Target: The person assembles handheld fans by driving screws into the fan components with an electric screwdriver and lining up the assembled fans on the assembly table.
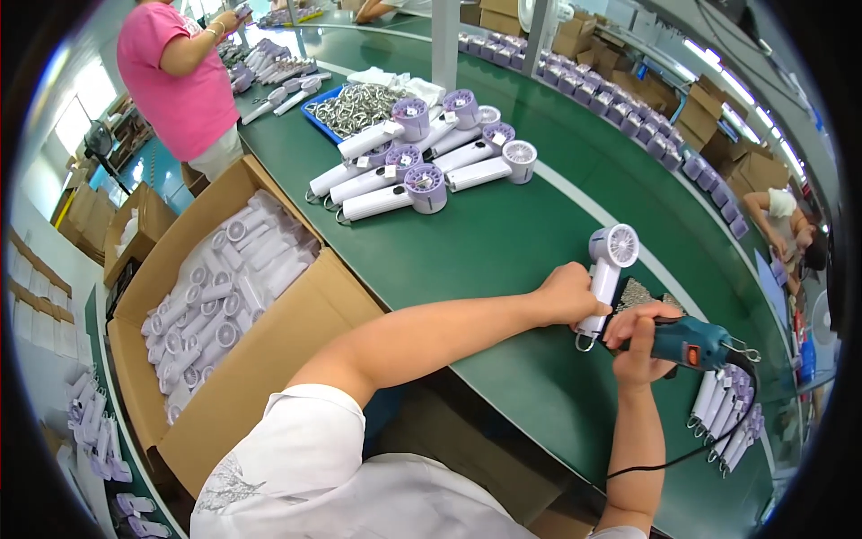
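My left hand (567, 295) is closed around the handle of a white handheld fan (608, 274), which stands tilted with its round grille at the top. A metal clip (585, 342) hangs from the handle's lower end. Close beside it, my right hand (639, 346) grips a teal corded electric screwdriver (690, 342), its front end toward the bottom of the handle. The tip is hidden by my fingers. Just behind my right hand lies a pile of small metal parts (634, 294), partly covered, too small to make out.
Several white and purple fans (426, 187) lie on the green table (386, 260), near a blue tray (316, 115) of metal clips. An open cardboard box (269, 377) of wrapped fans stands left. More fans (725, 409) lie right, by the black cord (682, 463). A person in pink (175, 76) stands far left.
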`<act>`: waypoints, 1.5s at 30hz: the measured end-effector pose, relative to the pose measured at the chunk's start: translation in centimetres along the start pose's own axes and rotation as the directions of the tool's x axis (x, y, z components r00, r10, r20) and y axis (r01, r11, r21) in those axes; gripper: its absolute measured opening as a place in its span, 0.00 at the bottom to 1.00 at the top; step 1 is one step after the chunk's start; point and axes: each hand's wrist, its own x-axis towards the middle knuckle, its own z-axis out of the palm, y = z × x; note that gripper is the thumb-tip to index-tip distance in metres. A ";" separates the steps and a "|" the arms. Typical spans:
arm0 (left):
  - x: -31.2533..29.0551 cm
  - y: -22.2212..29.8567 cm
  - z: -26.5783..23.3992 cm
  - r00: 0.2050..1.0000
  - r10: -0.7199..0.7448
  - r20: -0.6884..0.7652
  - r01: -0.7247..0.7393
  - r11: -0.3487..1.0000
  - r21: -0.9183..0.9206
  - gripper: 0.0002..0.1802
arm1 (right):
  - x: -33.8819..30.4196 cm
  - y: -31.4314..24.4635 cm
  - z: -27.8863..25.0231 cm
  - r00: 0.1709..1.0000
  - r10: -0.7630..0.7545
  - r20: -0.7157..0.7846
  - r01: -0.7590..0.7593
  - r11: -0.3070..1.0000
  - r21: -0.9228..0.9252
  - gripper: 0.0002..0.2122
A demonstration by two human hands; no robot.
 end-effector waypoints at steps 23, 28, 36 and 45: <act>-16.4 -1.9 1.8 0.850 0.493 -0.187 -0.231 0.666 0.709 0.24 | -2.1 -6.1 -4.0 0.555 0.827 -0.088 -0.824 0.532 -0.195 0.16; -17.4 -0.6 4.5 0.915 0.384 -0.125 -0.211 0.719 0.662 0.29 | -3.0 -4.6 -5.4 0.545 0.834 -0.086 -0.830 0.523 -0.194 0.14; -12.9 0.8 0.9 0.965 0.221 -0.144 -0.175 0.945 0.278 0.17 | -3.4 -4.4 -5.8 0.559 0.823 -0.103 -0.816 0.523 -0.246 0.13; -3.7 0.9 -1.9 0.828 0.303 0.473 -0.385 0.919 0.086 0.40 | -3.9 -3.5 -6.1 0.541 0.834 -0.106 -0.825 0.503 -0.259 0.14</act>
